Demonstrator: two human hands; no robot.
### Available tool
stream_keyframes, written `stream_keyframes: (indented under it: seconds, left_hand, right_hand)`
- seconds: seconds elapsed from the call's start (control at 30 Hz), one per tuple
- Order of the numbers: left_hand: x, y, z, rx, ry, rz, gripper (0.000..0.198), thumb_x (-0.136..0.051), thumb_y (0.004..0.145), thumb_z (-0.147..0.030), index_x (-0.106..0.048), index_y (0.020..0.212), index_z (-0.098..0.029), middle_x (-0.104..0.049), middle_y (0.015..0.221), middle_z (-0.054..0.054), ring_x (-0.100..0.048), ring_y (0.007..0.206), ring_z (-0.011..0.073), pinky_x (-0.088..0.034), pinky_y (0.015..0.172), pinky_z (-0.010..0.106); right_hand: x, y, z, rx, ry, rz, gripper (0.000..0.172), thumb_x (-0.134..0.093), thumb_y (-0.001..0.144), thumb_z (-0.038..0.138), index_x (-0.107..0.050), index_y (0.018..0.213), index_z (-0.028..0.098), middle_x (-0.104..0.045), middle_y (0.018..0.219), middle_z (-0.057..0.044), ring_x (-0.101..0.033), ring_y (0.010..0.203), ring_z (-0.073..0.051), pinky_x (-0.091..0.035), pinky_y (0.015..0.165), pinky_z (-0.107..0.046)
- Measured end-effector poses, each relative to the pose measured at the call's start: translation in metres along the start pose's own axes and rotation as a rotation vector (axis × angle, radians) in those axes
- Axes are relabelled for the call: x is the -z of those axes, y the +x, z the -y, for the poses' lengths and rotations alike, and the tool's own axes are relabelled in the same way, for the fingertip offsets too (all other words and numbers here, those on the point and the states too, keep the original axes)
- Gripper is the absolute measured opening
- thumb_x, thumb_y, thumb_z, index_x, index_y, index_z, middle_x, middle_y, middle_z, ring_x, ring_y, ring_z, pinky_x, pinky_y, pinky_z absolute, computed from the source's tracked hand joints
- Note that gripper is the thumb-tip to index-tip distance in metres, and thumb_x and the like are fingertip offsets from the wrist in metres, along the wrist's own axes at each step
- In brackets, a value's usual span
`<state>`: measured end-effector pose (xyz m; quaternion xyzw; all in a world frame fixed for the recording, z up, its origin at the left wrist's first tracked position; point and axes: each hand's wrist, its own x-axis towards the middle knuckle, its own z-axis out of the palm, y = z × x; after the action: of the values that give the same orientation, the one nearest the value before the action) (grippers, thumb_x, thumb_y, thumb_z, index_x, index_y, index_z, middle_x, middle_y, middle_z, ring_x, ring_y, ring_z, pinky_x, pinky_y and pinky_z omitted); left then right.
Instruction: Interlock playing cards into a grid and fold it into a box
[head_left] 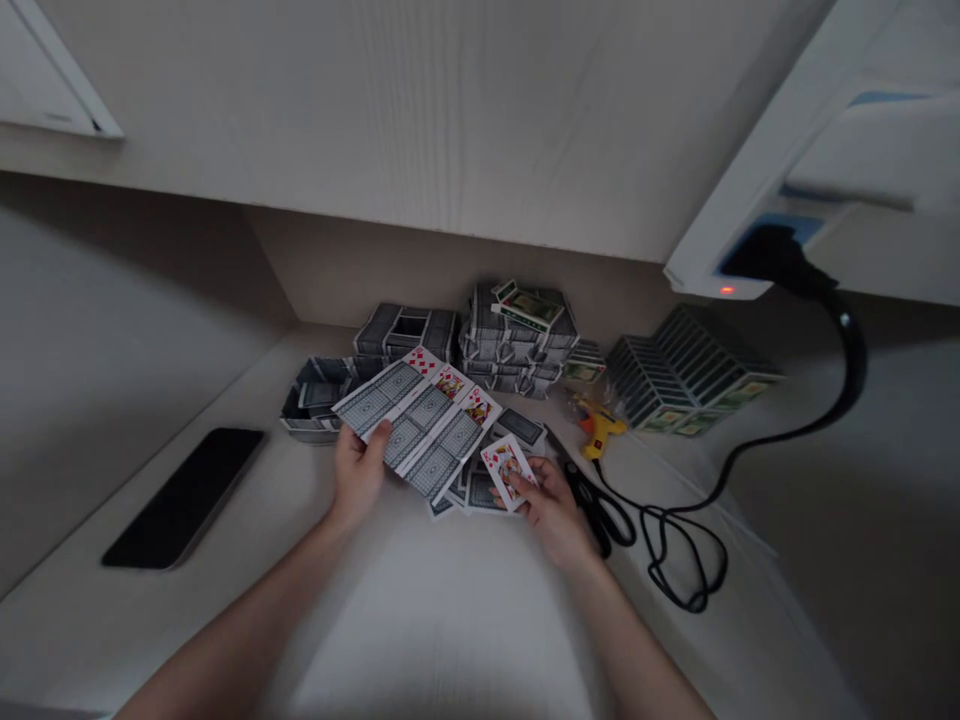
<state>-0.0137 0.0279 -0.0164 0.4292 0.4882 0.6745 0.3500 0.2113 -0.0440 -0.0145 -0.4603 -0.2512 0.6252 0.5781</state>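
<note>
My left hand [361,468] is closed on the near left edge of a panel of playing cards [424,425]. The panel is tilted above the desk; patterned grey backs cover most of it, and red diamond faces show along its far edge. My right hand [551,508] pinches a playing card [508,470] with a red queen-like face turned up, just right of the panel. Loose playing cards [481,492] lie face down on the desk beneath and around it. Black-handled scissors [600,510] rest beside my right hand.
Card-built boxes [517,340] stand at the back, with a green card packet [531,306] on top. Stacked card packs [686,370] stand to the right. A yellow glue gun [598,428] trails a black cable [694,510] to a power strip [731,270]. A phone [184,498] lies left.
</note>
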Motion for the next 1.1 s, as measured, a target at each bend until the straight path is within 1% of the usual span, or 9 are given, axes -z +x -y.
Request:
stream_keyframes:
  seconds: [0.23, 0.43, 0.53, 0.67, 0.73, 0.83, 0.93, 0.97, 1.1]
  left_hand:
    - [-0.004, -0.006, 0.003, 0.046, -0.054, 0.006, 0.033, -0.064, 0.070, -0.037, -0.057, 0.097, -0.018, -0.064, 0.098, 0.005, -0.059, 0.090, 0.0183, -0.045, 0.084, 0.032]
    - [-0.005, -0.006, 0.003, 0.073, -0.021, -0.010, 0.036, -0.063, 0.069, -0.039, -0.057, 0.098, -0.017, -0.064, 0.100, 0.006, -0.060, 0.092, 0.0196, -0.045, 0.084, 0.033]
    - [-0.005, -0.004, 0.003, 0.106, -0.005, -0.040, 0.039, -0.065, 0.066, -0.041, -0.058, 0.097, -0.018, -0.065, 0.099, 0.006, -0.059, 0.092, 0.0214, -0.046, 0.083, 0.034]
    - [-0.006, -0.004, 0.003, 0.158, -0.018, -0.105, 0.039, -0.069, 0.059, -0.043, -0.060, 0.088, -0.020, -0.067, 0.092, 0.003, -0.061, 0.086, 0.0226, -0.048, 0.079, 0.034]
    - [-0.008, -0.004, 0.003, 0.185, -0.029, -0.113, 0.040, -0.071, 0.056, -0.045, -0.060, 0.085, -0.021, -0.067, 0.090, 0.002, -0.061, 0.085, 0.0230, -0.049, 0.078, 0.034]
    - [-0.010, -0.004, 0.002, 0.213, -0.051, -0.098, 0.045, -0.073, 0.051, -0.049, -0.060, 0.083, -0.019, -0.067, 0.089, 0.002, -0.060, 0.086, 0.0226, -0.048, 0.080, 0.034]
    - [-0.010, -0.003, 0.005, 0.235, -0.034, -0.057, 0.053, -0.074, 0.051, -0.050, -0.060, 0.090, -0.018, -0.067, 0.094, 0.003, -0.059, 0.089, 0.0229, -0.047, 0.082, 0.035]
    - [-0.009, -0.003, 0.006, 0.250, -0.031, -0.077, 0.054, -0.074, 0.049, -0.051, -0.060, 0.090, -0.018, -0.068, 0.094, 0.003, -0.059, 0.089, 0.0232, -0.047, 0.082, 0.035]
    - [-0.007, -0.002, 0.009, 0.338, -0.130, -0.032, 0.057, -0.077, 0.047, -0.047, -0.061, 0.093, -0.018, -0.068, 0.096, 0.003, -0.060, 0.090, 0.0236, -0.048, 0.081, 0.035]
  right_hand:
    - [-0.002, 0.002, -0.010, -0.040, -0.043, 0.099, 0.036, -0.077, 0.059, 0.035, -0.054, 0.081, 0.019, -0.068, 0.079, -0.001, -0.067, 0.059, -0.019, -0.053, 0.056, -0.031]
    - [-0.002, 0.002, -0.008, -0.047, -0.018, 0.097, 0.035, -0.075, 0.062, 0.036, -0.054, 0.083, 0.018, -0.068, 0.078, -0.001, -0.067, 0.058, -0.017, -0.051, 0.049, -0.024]
    - [-0.002, 0.003, -0.009, -0.024, 0.001, 0.089, 0.033, -0.073, 0.064, 0.037, -0.054, 0.084, 0.018, -0.068, 0.079, 0.000, -0.066, 0.057, -0.016, -0.051, 0.049, -0.025]
    - [-0.001, 0.007, -0.011, -0.010, 0.055, 0.081, 0.030, -0.073, 0.065, 0.036, -0.054, 0.081, 0.019, -0.066, 0.072, 0.002, -0.065, 0.053, -0.016, -0.051, 0.050, -0.026]
    - [-0.001, 0.009, -0.012, -0.009, 0.061, 0.096, 0.030, -0.072, 0.066, 0.036, -0.054, 0.082, 0.019, -0.067, 0.076, 0.001, -0.064, 0.053, -0.015, -0.052, 0.050, -0.027]
    - [-0.001, 0.011, -0.013, 0.008, 0.055, 0.102, 0.028, -0.071, 0.068, 0.036, -0.055, 0.083, 0.019, -0.067, 0.079, 0.000, -0.064, 0.055, -0.014, -0.052, 0.055, -0.028]
    - [-0.002, 0.013, -0.015, -0.007, 0.048, 0.096, 0.027, -0.071, 0.068, 0.036, -0.054, 0.082, 0.020, -0.066, 0.077, 0.001, -0.064, 0.055, -0.015, -0.052, 0.055, -0.028]
    - [-0.002, 0.013, -0.015, -0.011, 0.038, 0.105, 0.027, -0.070, 0.068, 0.036, -0.054, 0.082, 0.020, -0.066, 0.076, 0.001, -0.064, 0.056, -0.015, -0.052, 0.055, -0.029]
    - [0.000, 0.015, -0.014, -0.009, 0.012, 0.123, 0.030, -0.071, 0.066, 0.036, -0.053, 0.085, 0.021, -0.066, 0.082, 0.000, -0.064, 0.056, -0.015, -0.052, 0.055, -0.029]
